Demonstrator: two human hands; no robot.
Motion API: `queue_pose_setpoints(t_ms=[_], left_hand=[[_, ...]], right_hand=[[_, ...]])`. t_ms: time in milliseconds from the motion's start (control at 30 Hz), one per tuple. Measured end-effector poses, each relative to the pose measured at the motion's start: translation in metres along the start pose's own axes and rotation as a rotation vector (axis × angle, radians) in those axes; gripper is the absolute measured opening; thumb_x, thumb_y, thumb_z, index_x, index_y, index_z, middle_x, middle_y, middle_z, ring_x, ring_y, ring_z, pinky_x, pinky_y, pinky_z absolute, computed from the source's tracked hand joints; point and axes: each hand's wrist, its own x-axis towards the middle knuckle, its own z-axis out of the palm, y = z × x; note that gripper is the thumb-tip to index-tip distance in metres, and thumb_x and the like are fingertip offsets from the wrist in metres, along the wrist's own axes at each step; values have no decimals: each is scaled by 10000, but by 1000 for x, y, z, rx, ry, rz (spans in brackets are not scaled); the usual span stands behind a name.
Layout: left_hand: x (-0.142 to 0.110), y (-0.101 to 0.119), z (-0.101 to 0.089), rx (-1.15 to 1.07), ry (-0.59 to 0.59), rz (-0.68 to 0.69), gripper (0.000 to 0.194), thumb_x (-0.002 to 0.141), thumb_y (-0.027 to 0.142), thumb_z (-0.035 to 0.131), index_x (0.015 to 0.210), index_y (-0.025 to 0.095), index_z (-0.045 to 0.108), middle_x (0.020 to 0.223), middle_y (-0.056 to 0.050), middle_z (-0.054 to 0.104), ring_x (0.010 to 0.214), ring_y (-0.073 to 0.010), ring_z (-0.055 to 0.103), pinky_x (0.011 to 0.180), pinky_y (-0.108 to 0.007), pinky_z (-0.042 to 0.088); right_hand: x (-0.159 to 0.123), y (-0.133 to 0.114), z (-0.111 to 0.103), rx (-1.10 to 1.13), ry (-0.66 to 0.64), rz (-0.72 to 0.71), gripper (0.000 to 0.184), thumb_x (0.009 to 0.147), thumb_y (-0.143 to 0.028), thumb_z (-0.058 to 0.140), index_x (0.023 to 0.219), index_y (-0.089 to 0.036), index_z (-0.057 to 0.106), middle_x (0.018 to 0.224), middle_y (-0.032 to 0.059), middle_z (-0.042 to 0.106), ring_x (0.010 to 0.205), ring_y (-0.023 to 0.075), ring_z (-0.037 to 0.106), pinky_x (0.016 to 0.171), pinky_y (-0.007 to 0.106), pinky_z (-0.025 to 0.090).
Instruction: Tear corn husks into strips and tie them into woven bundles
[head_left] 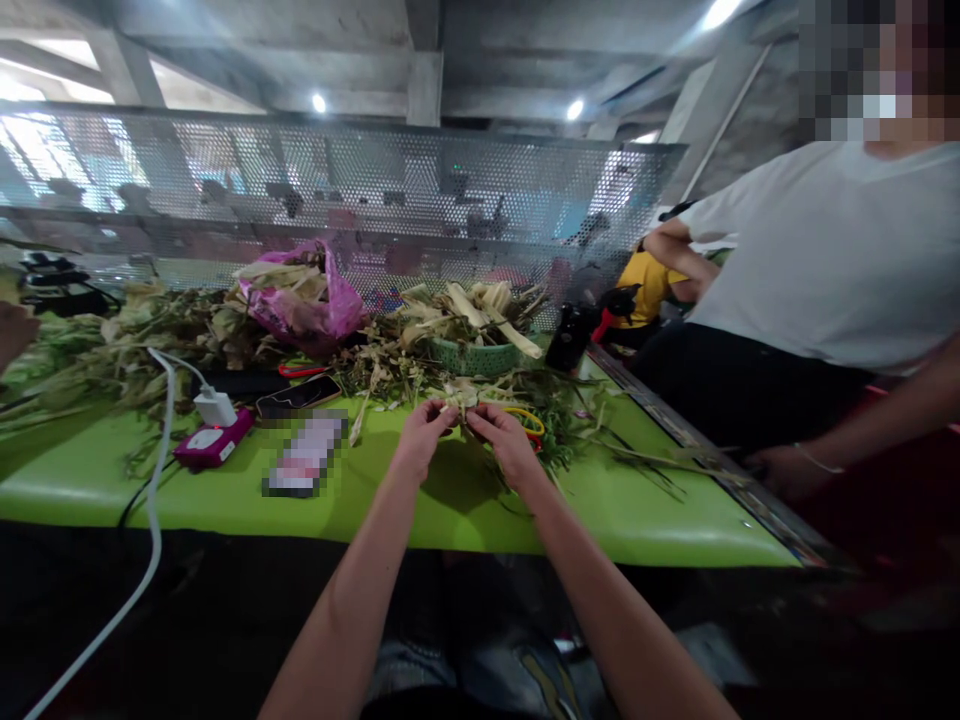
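Observation:
My left hand (pixel 424 435) and my right hand (pixel 501 436) are close together above the green tabletop (pixel 465 520). Between their pinched fingertips is a pale, dried piece of plant (pixel 463 400), its exact kind too small to make out. Just beyond my fingers stands a green basket (pixel 480 358) heaped with dry, pale husks and stalks (pixel 480 305). Beside my right hand lie a yellow-handled tool (pixel 531 418), partly hidden, and some green sprigs (pixel 559 435).
A phone (pixel 307 452), a purple power socket (pixel 214 440) with a white charger (pixel 214 405) and a cable lie left. Behind them are dried plants (pixel 172 330) and a pink plastic bag (pixel 304 300). A perforated metal screen (pixel 360 180) borders the back. A person in a white shirt (pixel 832 260) stands right.

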Motion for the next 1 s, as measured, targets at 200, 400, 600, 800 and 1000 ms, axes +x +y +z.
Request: queue_pose_setpoints(t_ms=[200, 400, 600, 800, 1000], left_hand=[[2, -2, 3, -9, -16, 45, 422, 546, 461, 791, 756, 154, 593, 694, 14, 599, 656, -94, 529, 697, -248, 433], [2, -4, 3, 11, -23, 66, 392, 584, 443, 769, 778, 150, 597, 716, 6, 607, 662, -101, 529, 673, -248, 419], [0, -2, 4, 51, -28, 74, 358, 596, 389, 768, 820, 158, 611, 741, 3, 612, 683, -108, 542, 679, -254, 422], [5, -7, 0, 111, -25, 115, 321, 621, 363, 746, 814, 151, 601, 729, 9, 604, 669, -102, 531, 682, -249, 417], [4, -8, 0, 221, -62, 162, 239, 628, 305, 738, 759, 144, 621, 643, 22, 582, 614, -104, 497, 610, -236, 379]], right_hand=[[1, 5, 1, -33, -12, 1, 276, 693, -436, 713, 751, -177, 637, 651, -22, 574, 585, 118, 454, 561, 244, 350], [3, 7, 0, -78, -6, -22, 286, 654, -427, 742, 726, -177, 624, 647, -25, 565, 598, 128, 459, 588, 256, 366], [3, 8, -1, -111, 18, -61, 268, 665, -409, 737, 706, -172, 619, 643, -16, 577, 601, 141, 488, 595, 275, 385], [0, 4, -2, -85, 49, -105, 337, 718, -395, 696, 990, -213, 616, 820, -1, 623, 729, 153, 554, 676, 279, 454], [0, 1, -3, -85, 85, -141, 280, 728, -370, 692, 975, -241, 663, 888, 4, 647, 789, 159, 580, 745, 299, 467]])
